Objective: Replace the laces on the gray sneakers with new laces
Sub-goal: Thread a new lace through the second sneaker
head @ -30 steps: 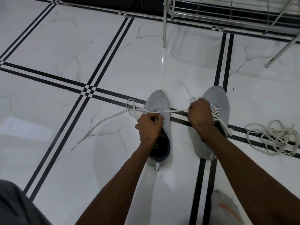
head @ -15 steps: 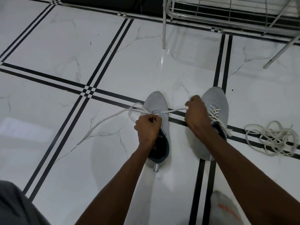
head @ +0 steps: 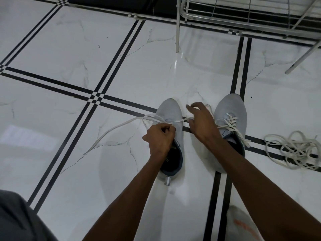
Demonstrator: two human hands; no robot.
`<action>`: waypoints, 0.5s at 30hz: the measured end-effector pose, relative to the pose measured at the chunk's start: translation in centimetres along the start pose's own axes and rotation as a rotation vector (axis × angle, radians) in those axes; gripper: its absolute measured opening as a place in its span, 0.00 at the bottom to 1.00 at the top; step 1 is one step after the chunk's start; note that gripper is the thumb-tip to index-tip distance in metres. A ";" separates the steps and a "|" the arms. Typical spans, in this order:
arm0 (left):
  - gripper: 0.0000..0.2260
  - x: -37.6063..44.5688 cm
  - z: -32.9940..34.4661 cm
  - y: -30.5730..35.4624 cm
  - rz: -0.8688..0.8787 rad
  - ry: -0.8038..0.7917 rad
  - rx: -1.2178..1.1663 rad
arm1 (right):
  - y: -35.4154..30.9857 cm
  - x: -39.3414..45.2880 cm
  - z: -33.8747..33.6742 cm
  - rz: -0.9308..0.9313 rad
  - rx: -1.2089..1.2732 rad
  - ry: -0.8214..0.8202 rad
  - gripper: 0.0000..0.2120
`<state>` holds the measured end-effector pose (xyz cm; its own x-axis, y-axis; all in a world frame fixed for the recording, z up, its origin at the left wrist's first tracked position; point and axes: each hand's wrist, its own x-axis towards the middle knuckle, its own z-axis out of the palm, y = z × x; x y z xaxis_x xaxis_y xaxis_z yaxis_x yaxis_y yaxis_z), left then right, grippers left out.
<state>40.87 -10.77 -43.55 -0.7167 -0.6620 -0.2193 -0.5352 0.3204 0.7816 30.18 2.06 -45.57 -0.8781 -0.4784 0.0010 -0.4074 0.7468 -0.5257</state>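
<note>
The new lace (head: 121, 125) is flat, limp and light, threaded through the front eyelets of the left gray sneaker (head: 171, 119) at centre frame, its loose end trailing left across the floor (head: 69, 49); best pinched near the tip. The left hand (head: 159, 138) is curled, pinching it at the eyelets. The right hand (head: 202, 121) hovers with spread, relaxed fingers between the sneakers, holding nothing.

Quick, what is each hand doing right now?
Left hand: curled, pinching the white lace at the left sneaker.
Right hand: fingers spread and loose; the lace end lies beside them, no clear grip.
</note>
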 end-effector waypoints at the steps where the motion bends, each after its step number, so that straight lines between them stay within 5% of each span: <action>1: 0.08 0.1 0.0 -0.1 0.000 -0.006 -0.008 | -0.5 0.0 0.3 -0.093 0.023 -0.017 0.15; 7: 0.08 0.4 0.0 -0.8 0.016 -0.016 -0.026 | -1.7 -0.3 0.8 -0.204 -0.040 -0.035 0.05; 12: 0.09 0.0 -0.1 -0.5 -0.004 0.031 0.016 | 2.0 0.6 0.7 0.239 -0.101 -0.027 0.05; 15: 0.09 0.0 -0.1 -0.3 -0.016 0.036 0.011 | 0.2 0.4 0.6 0.020 -0.040 -0.012 0.16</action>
<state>41.09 -10.94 -43.67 -0.6917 -0.6908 -0.2108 -0.5517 0.3171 0.7714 29.89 1.69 -46.18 -0.8830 -0.4689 -0.0198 -0.3998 0.7737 -0.4914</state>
